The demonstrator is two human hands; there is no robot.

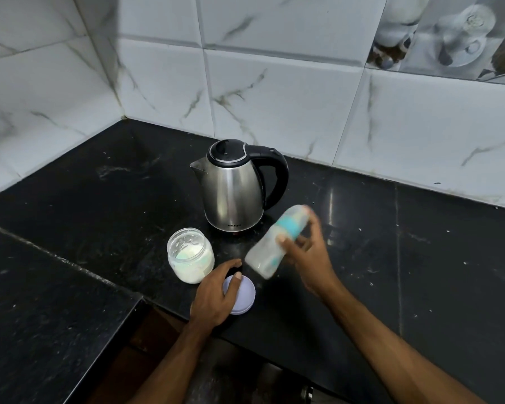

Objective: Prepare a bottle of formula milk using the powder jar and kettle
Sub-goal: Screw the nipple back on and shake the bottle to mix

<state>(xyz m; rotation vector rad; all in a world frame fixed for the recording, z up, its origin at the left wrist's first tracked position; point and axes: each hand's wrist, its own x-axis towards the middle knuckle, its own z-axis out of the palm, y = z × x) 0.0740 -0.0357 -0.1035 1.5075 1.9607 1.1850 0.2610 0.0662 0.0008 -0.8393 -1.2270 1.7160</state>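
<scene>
I hold the bottle [274, 242] in my right hand [306, 252], fingers [283, 239] curled round its middle, clear of the bench [420, 243]. The bottle is motion-blurred, so I cannot tell whether liquid moves inside; its contents look pale and cloudy. Its long axis is tilted: the base points near and left, toward the lid [242, 293], and the teal collar and cap end point far and right, toward the kettle [233, 185] handle. My left hand [216, 295] rests on the pale lilac lid, which lies flat on the bench near the front edge; the fingers are loosely spread over it rather than closed round it, and the forefinger reaches toward the powder jar [190, 255]. The powder jar stands open, just left of the lid and near-left of the kettle, with white powder in its lower part. I judge the coming move to be lid onto jar: the left hand is the nearer hand, and the jar mouth lies just far and left of its fingers, above lid level.
</scene>
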